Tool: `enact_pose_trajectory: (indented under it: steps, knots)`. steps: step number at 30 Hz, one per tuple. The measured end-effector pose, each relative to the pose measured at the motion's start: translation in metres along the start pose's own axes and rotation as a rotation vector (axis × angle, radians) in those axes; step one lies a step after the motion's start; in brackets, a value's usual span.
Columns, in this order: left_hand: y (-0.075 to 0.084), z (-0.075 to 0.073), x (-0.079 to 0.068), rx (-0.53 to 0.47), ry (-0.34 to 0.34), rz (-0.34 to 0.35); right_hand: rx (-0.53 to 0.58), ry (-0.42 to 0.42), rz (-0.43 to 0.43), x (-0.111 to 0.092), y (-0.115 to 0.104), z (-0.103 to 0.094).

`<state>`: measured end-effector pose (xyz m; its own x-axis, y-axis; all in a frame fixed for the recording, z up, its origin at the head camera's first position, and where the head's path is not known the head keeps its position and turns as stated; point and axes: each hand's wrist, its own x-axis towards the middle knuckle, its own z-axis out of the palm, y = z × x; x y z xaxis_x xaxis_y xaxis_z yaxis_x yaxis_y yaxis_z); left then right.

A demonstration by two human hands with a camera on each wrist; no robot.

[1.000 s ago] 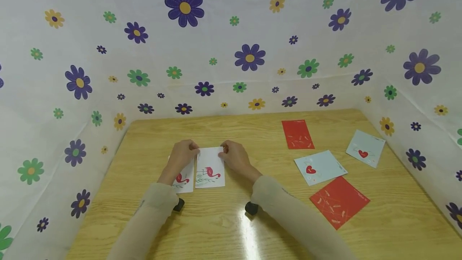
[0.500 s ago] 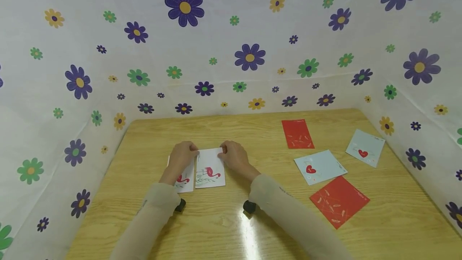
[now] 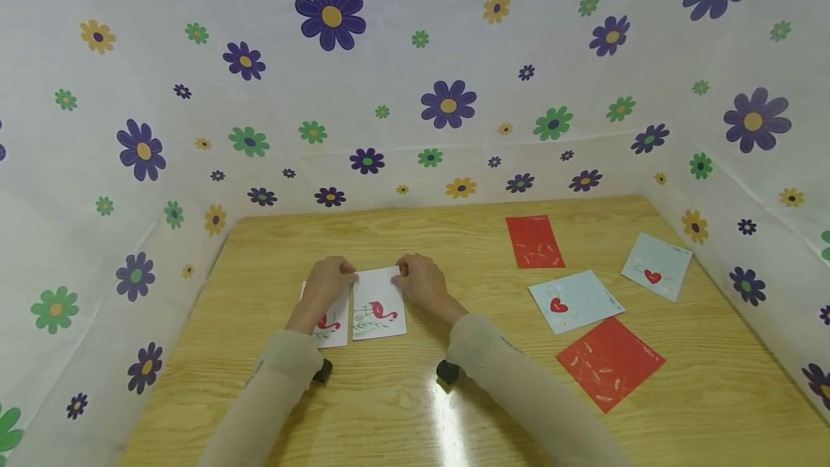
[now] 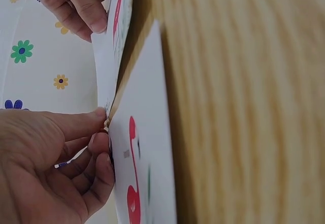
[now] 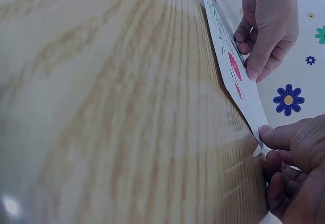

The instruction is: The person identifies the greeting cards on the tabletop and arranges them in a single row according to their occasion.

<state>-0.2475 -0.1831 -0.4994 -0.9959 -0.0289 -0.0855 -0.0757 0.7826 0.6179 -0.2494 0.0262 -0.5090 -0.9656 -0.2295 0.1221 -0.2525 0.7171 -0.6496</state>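
A white card with a red flamingo and green leaves [image 3: 377, 300] is held by its two far corners. My left hand [image 3: 326, 285] pinches the left corner between thumb and fingers, as the left wrist view shows. At the right corner, my right hand [image 3: 423, 284] pinches with thumb and curled fingers, seen also in the right wrist view. A second flamingo card [image 3: 335, 334] lies just left, partly hidden beneath my left hand and wrist. In the left wrist view, this second card [image 4: 144, 132] sits close beside my left fingers, with a narrow gap between the cards.
On the right of the wooden table [image 3: 499, 409] lie a red card [image 3: 535, 240], a pale blue heart card [image 3: 577, 301], another pale blue card [image 3: 658, 265] and a larger red card [image 3: 609, 366]. Flower-printed white cloth [image 3: 389, 78] encloses the back and sides.
The held card has shifted very slightly right and toward me, and its top edge now slants a little. Both hands keep their pinch; the other cards have stayed put.
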Motion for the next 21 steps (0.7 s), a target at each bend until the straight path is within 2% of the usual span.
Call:
enact_pose_trajectory:
  steps: [21]
  knots:
    - [0.0007, 0.0007, 0.0005, 0.001, -0.007, -0.009, -0.027, -0.034, -0.007, -0.0008, -0.0035, -0.0002]
